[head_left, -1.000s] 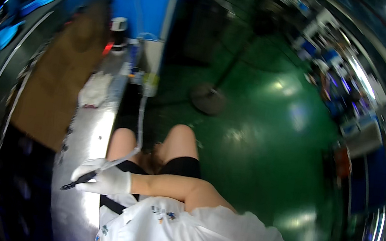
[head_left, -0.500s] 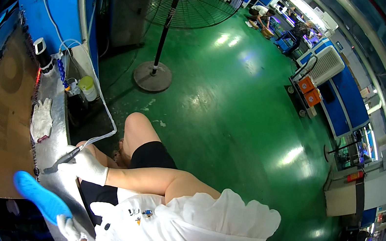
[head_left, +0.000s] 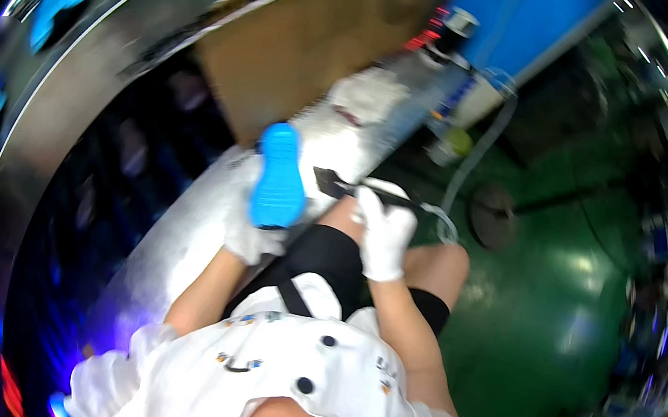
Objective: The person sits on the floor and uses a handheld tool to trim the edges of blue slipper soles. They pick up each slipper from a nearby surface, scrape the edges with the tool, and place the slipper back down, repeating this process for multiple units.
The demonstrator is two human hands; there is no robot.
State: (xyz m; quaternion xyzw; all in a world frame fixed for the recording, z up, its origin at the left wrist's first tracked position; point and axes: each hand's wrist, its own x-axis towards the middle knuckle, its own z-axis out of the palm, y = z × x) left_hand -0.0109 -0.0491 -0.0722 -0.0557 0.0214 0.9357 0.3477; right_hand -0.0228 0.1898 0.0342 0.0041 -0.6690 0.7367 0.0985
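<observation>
My left hand (head_left: 251,241), in a white glove, is closed on a bright blue shoe sole (head_left: 280,177). The sole stands lengthwise away from me, its ridged face showing. My right hand (head_left: 385,237), also gloved in white, grips a dark-handled brush (head_left: 331,182) with a flat tip. A clear tube (head_left: 440,217) runs from the handle's rear. The brush tip points at the sole, a small gap apart from it. Both hands are above a pale metal ledge (head_left: 173,258) and my lap. Motion blurs the picture somewhat.
A loose white glove (head_left: 371,94) lies on the ledge beside a brown cardboard sheet (head_left: 306,42). Farther off are a jar with a yellow-green lid (head_left: 452,147) and a fan base (head_left: 491,216). More blue pieces (head_left: 59,8) lie on a curved metal track at left.
The view has swung left, bringing the curved track in. The sole, held off to the left before, is now in front of me, nearer the brush. Both hands keep their hold.
</observation>
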